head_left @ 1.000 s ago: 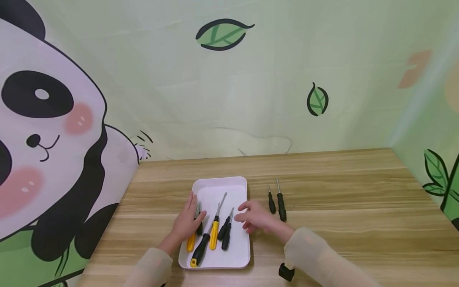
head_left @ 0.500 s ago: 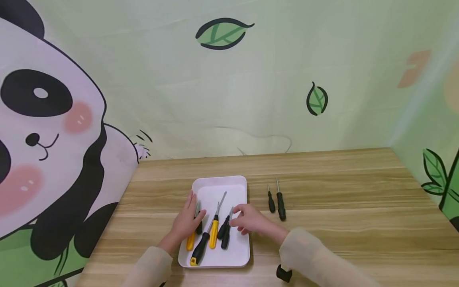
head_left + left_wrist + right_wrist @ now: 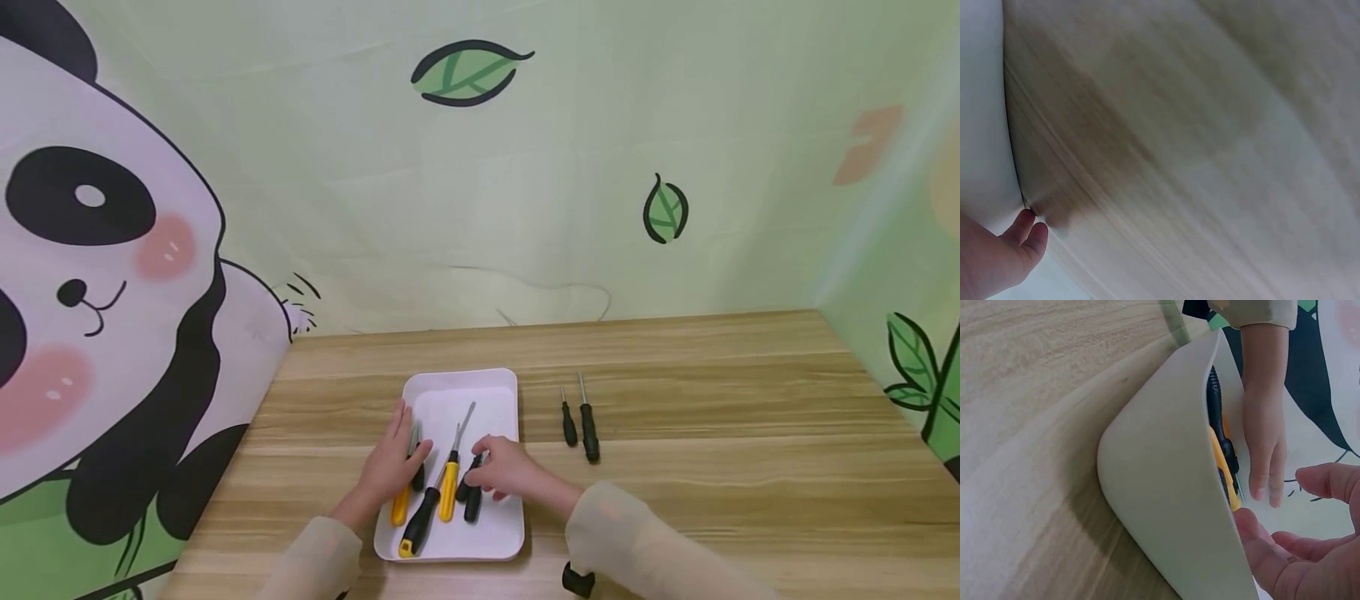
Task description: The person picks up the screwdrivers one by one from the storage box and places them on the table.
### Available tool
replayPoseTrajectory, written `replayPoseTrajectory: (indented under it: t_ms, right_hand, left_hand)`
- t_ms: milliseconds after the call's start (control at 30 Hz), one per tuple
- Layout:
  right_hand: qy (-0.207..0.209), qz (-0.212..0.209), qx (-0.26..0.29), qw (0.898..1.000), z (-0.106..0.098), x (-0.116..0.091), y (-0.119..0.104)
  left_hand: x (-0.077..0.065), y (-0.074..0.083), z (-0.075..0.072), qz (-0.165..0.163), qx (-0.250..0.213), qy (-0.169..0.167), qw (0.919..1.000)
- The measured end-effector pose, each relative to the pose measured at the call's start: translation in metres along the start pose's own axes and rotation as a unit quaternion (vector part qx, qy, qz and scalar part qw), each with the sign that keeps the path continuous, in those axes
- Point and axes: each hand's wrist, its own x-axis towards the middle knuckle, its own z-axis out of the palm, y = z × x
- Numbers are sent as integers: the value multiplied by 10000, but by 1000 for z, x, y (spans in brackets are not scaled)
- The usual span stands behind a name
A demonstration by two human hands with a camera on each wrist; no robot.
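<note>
My left hand (image 3: 388,462) lies, fingers straight, on the left rim of the white tray (image 3: 498,537); steady pressure should prevent sliding. Between my hands is a yellow screwdriver (image 3: 448,496), better not disturbed. My right hand (image 3: 512,469), thumb and fingers apart, is over two black screwdrivers (image 3: 472,508) inside; touching or not, I cannot tell. I should pinch only one. Further right, two dark screwdrivers (image 3: 590,435) lie on the desk (image 3: 712,425).

The far right corner of the white tray (image 3: 495,395) offers room. The left hand (image 3: 392,462) blocks its left rim; the right hand (image 3: 512,469) crosses its right.
</note>
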Motion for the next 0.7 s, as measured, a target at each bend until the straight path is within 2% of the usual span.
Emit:
replayPoseTrajectory:
  t_ms: [233, 533, 700]
  right_hand:
    - [207, -64, -511, 9985, 8, 3, 2]
    - [113, 343, -699, 9969, 11, 6, -3]
    - [114, 425, -924, 9948, 13, 8, -4]
  left_hand:
    - [-1, 2, -1, -49, -6, -30, 10000]
    - [-1, 2, -1, -4, -32, 10, 10000]
    - [-1, 1, 0, 21, -12, 44, 10000]
